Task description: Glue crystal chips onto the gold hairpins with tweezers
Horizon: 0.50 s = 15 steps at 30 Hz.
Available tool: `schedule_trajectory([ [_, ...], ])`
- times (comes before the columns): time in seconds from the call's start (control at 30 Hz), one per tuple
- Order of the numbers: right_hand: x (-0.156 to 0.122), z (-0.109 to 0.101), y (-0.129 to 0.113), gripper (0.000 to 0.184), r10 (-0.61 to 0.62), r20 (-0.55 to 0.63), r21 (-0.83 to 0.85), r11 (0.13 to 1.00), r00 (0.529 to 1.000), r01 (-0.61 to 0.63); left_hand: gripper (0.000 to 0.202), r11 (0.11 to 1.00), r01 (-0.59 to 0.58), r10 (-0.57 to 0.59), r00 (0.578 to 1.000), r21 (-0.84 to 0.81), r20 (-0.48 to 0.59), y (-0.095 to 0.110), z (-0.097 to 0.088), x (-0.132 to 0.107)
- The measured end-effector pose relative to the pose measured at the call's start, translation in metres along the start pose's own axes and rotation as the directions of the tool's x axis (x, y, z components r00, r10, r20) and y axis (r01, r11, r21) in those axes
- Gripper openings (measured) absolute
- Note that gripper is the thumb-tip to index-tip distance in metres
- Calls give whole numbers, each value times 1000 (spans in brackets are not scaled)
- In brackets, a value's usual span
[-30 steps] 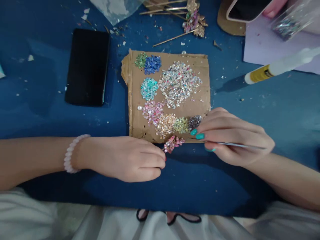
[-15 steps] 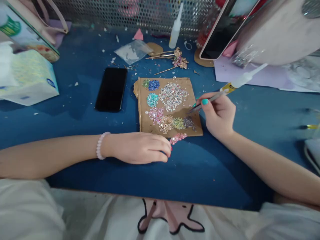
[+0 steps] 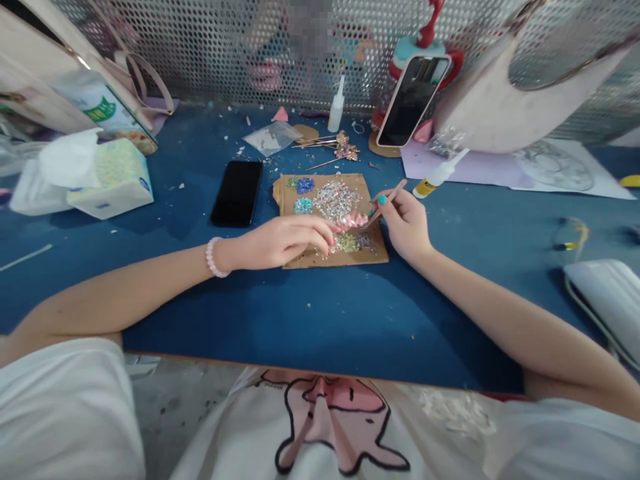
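Over the cardboard sheet (image 3: 369, 189), my left hand (image 3: 283, 241) pinches a small ornament covered in pink beads (image 3: 355, 220). Tweezers (image 3: 396, 193) are gripped in my right hand (image 3: 409, 225), their tips close to the ornament's right end; whether they touch it or hold a bead I cannot tell. Small heaps lie on the cardboard: silvery-white rhinestones (image 3: 337, 197), blue beads (image 3: 305, 185), turquoise beads (image 3: 303, 205) and yellow-green beads (image 3: 347, 243). My left fingers and the ornament hide part of the lower heaps.
A black phone (image 3: 237, 193) lies left of the cardboard. Behind are gold hairpins (image 3: 343, 147), a white glue bottle (image 3: 337, 107) and a propped phone (image 3: 414, 100). Another glue bottle (image 3: 440, 175) leans at the right. A tissue box (image 3: 113, 180) stands left.
My left hand has lifted the pink ornament from the cardboard's near edge to over its middle. My right hand has brought the tweezers up beside it. The view has tilted upward.
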State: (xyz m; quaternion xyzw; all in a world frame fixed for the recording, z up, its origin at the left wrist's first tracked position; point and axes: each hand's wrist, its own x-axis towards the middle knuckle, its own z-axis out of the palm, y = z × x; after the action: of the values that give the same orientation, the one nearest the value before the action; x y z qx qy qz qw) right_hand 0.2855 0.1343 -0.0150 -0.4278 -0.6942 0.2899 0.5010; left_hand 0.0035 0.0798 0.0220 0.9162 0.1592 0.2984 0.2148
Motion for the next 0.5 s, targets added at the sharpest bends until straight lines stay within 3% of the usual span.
schedule_trajectory([
  [0.07,1,1,1,43,9,9,6,1000,1000,-9,30,998,50,-45,992,48,-114,-24,-12,5],
  [0.13,1,1,1,40,17,19,12,1000,1000,-17,22,989,130,-107,958,70,-268,-63,-31,14],
  [0.2,0,1,0,37,23,33,15,1000,999,-24,12,973,229,-209,867,-11,-452,-112,-56,28],
  [0.33,-3,0,-3,33,37,61,20,999,997,-38,49,910,338,-411,677,-238,-610,-210,-103,65],
  [0.43,-4,0,-5,35,46,90,35,998,995,-49,43,858,332,-513,523,-392,-680,-259,-120,90],
  [0.5,-4,0,-6,38,48,112,49,997,993,-54,43,846,268,-532,466,-460,-707,-279,-123,103],
])
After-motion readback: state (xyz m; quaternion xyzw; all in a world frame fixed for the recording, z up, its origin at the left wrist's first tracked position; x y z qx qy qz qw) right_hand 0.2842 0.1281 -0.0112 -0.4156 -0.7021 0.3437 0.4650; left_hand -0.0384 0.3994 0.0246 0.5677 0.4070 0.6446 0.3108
